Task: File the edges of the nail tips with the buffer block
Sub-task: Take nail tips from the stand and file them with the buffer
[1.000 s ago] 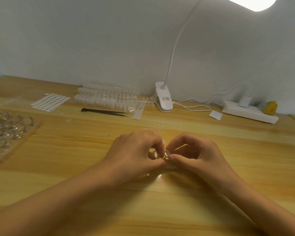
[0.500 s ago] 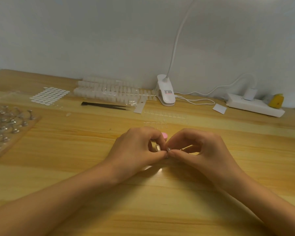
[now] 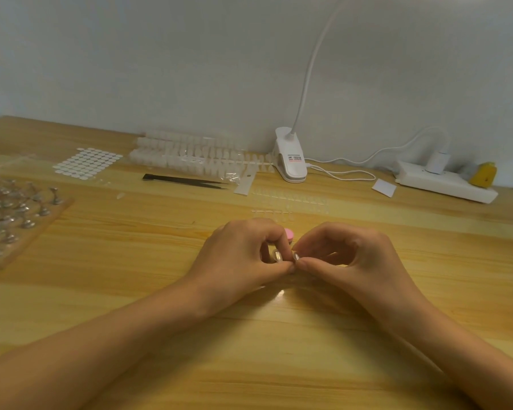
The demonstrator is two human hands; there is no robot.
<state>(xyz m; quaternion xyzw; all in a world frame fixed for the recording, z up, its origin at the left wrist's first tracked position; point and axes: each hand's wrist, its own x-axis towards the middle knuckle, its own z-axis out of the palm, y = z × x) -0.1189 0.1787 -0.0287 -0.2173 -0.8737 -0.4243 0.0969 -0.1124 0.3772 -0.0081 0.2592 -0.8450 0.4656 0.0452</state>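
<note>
We are holding both hands close together over the middle of the pale wooden counter (image 3: 131, 291), thumb tips touching. Our left hand (image 3: 243, 258) is curling its fingers (image 3: 271, 232) inward, and thumb and forefinger are pinching a small clear glossy nail tip (image 3: 277, 255). Our right hand (image 3: 356, 258) is also curling its fingers, clamping them on a second glossy clear piece (image 3: 296, 255) just beside the first. We cannot tell whether the two pieces are joined. The rounded pink buffer block (image 3: 289, 234) is peeking out just behind our left forefinger, between the two hands. We cannot tell whether any finger is gripping it.

Farther back, strips of clear nail tips (image 3: 290, 199) are lying flat on the counter. Beyond them slim black tweezers (image 3: 187, 181) are resting near rows of white nail tips in a clear bag (image 3: 190, 156). A sheet of round white stickers (image 3: 88, 164) is sitting to the left of that bag. At the far left, a wooden board of small metal stands (image 3: 21, 214) is reaching the frame's edge. By the wall a white clip-on lamp (image 3: 290, 161) is standing, its cable running towards a white power strip (image 3: 444, 184). A small white paper square (image 3: 384, 187) is lying between them.
</note>
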